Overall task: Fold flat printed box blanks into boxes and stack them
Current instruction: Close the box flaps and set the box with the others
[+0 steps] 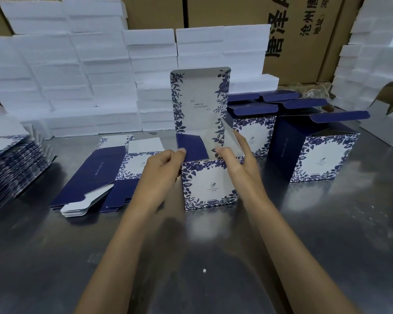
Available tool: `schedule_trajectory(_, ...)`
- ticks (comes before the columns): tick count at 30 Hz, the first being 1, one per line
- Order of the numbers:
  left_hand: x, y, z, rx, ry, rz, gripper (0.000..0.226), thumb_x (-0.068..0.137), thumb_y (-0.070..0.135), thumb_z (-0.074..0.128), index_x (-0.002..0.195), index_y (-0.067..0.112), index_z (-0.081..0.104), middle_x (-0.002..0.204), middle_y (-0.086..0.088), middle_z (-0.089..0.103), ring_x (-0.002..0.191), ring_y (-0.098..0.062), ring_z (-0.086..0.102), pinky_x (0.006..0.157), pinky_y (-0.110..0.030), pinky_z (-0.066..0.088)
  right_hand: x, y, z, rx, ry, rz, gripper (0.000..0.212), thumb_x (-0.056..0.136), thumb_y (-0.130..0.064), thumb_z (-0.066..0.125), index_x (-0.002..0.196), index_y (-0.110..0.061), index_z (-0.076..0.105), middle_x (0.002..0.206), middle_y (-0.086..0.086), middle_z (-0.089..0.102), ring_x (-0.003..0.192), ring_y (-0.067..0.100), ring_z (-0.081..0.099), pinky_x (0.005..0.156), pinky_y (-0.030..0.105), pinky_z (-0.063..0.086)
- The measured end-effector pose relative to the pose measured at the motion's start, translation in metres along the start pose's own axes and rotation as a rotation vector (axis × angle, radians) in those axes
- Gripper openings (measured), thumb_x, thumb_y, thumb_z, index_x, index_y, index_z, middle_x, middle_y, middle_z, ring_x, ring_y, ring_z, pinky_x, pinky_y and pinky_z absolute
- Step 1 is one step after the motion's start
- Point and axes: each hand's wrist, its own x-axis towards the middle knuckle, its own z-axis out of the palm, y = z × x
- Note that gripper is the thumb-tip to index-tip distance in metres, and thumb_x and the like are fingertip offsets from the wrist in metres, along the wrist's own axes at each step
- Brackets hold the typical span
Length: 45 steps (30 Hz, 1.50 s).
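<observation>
Head view: a person stands at a steel table (213,257), both bare hands on a half-formed blue-and-white floral box (210,184) near the table's middle. The left hand (162,165) pinches the box's left wall at its top edge; the right hand (238,155) has fingers curled over the right wall beside a loose side flap (230,137). The tall lid panel (200,98) stands upright behind.

Flat blanks (104,171) lie just left of the box, with a bigger pile of blanks (11,164) at the left edge. Finished boxes (313,152) are stacked toward the right, lids open. White foam blocks (77,71) line the far edge before brown cartons (302,35).

Risk, as a judgement: pressing a flap off its crease could buckle the thin card, or the unsupported lid could flop forward onto the hands.

Small text on the lid and front is too fine to read; large Chinese characters on the cartons are cut off.
</observation>
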Motion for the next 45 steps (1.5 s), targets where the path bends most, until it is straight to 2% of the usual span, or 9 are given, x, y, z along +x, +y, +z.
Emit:
schedule_trajectory(7, 0.014, 0.021, -0.014, 0.545, -0.163, 0.092, 0.035, 0.103, 0.026, 0.04, 0.07, 0.015, 0.036, 0.062, -0.002, 0.037, 0.056, -0.016, 0.038, 0.053, -0.027, 0.031, 0.003, 0.001, -0.005, 0.023, 0.016, -0.052, 0.052, 0.079, -0.032, 0.058, 0.13, -0.042, 0.056, 0.131, -0.019, 0.058, 0.118, -0.005, 0.055, 0.098, 0.023, 0.047)
schedule_trajectory(11, 0.028, 0.031, -0.022, 0.497, -0.277, -0.057, 0.039, 0.1, 0.028, 0.047, 0.062, 0.018, 0.04, 0.05, 0.007, 0.041, 0.04, -0.012, 0.036, 0.053, -0.025, 0.046, 0.005, 0.002, -0.008, 0.069, -0.069, -0.045, 0.061, 0.081, -0.024, 0.059, 0.137, -0.048, 0.051, 0.12, -0.045, 0.055, 0.109, -0.022, 0.053, 0.082, 0.008, 0.045)
schedule_trajectory(16, 0.047, 0.038, -0.019, 0.563, -0.24, -0.061, 0.04, 0.102, 0.032, 0.048, 0.067, 0.015, 0.043, 0.055, 0.002, 0.043, 0.042, -0.015, 0.038, 0.052, -0.025, 0.043, 0.004, 0.003, -0.007, 0.091, -0.107, -0.037, 0.065, 0.077, -0.029, 0.058, 0.139, -0.048, 0.05, 0.138, -0.027, 0.055, 0.119, -0.013, 0.053, 0.096, 0.018, 0.045)
schedule_trajectory(20, 0.051, 0.034, -0.016, 0.607, -0.253, -0.032, 0.038, 0.102, 0.024, 0.046, 0.066, 0.015, 0.037, 0.055, 0.001, 0.039, 0.045, -0.017, 0.039, 0.057, -0.027, 0.042, 0.002, 0.002, -0.008, 0.089, -0.101, -0.029, 0.065, 0.076, -0.029, 0.058, 0.137, -0.049, 0.051, 0.134, -0.029, 0.057, 0.112, -0.015, 0.055, 0.085, 0.01, 0.045)
schedule_trajectory(25, 0.058, 0.037, -0.021, 0.483, -0.279, -0.238, 0.047, 0.102, 0.04, 0.048, 0.064, 0.015, 0.039, 0.036, 0.008, 0.034, 0.03, -0.011, 0.029, 0.052, -0.026, 0.041, 0.0, 0.0, -0.007, 0.114, -0.105, -0.036, 0.062, 0.077, -0.025, 0.057, 0.136, -0.042, 0.054, 0.138, -0.019, 0.058, 0.121, -0.002, 0.057, 0.099, 0.024, 0.049)
schedule_trajectory(32, 0.047, 0.008, -0.003, 0.254, -0.041, -0.065, 0.029, 0.096, 0.032, 0.049, 0.073, 0.015, 0.045, 0.062, -0.006, 0.04, 0.055, -0.019, 0.039, 0.048, -0.024, 0.042, 0.002, 0.002, -0.007, 0.112, -0.07, -0.052, 0.053, 0.078, -0.03, 0.06, 0.129, -0.042, 0.061, 0.121, -0.025, 0.066, 0.104, -0.012, 0.061, 0.079, 0.005, 0.046)
schedule_trajectory(37, 0.04, 0.0, 0.008, -0.054, 0.137, 0.052, 0.012, 0.094, 0.015, 0.058, 0.097, 0.026, 0.055, 0.1, 0.002, 0.059, 0.084, -0.015, 0.059, 0.069, -0.023, 0.05, 0.005, -0.001, -0.008, 0.178, -0.143, 0.026, 0.062, 0.075, -0.067, 0.067, 0.133, -0.047, 0.059, 0.136, -0.024, 0.06, 0.127, -0.005, 0.054, 0.114, 0.034, 0.039)
schedule_trajectory(40, 0.034, -0.006, 0.014, -0.267, 0.145, 0.042, 0.02, 0.096, 0.013, 0.058, 0.1, 0.031, 0.066, 0.111, 0.003, 0.066, 0.096, -0.013, 0.065, 0.075, -0.022, 0.052, 0.013, -0.002, -0.011, 0.327, -0.189, 0.13, 0.056, 0.082, -0.052, 0.064, 0.136, -0.037, 0.062, 0.143, -0.013, 0.059, 0.137, 0.011, 0.05, 0.121, 0.045, 0.031)
schedule_trajectory(45, 0.024, -0.012, 0.014, -0.511, 0.058, -0.025, 0.024, 0.094, 0.017, 0.061, 0.114, 0.028, 0.068, 0.115, -0.001, 0.07, 0.101, -0.018, 0.069, 0.079, -0.03, 0.054, 0.012, -0.004, -0.023, 0.207, -0.186, 0.169, 0.038, 0.092, -0.02, 0.069, 0.128, -0.031, 0.065, 0.117, -0.019, 0.068, 0.102, -0.004, 0.068, 0.081, 0.014, 0.053)
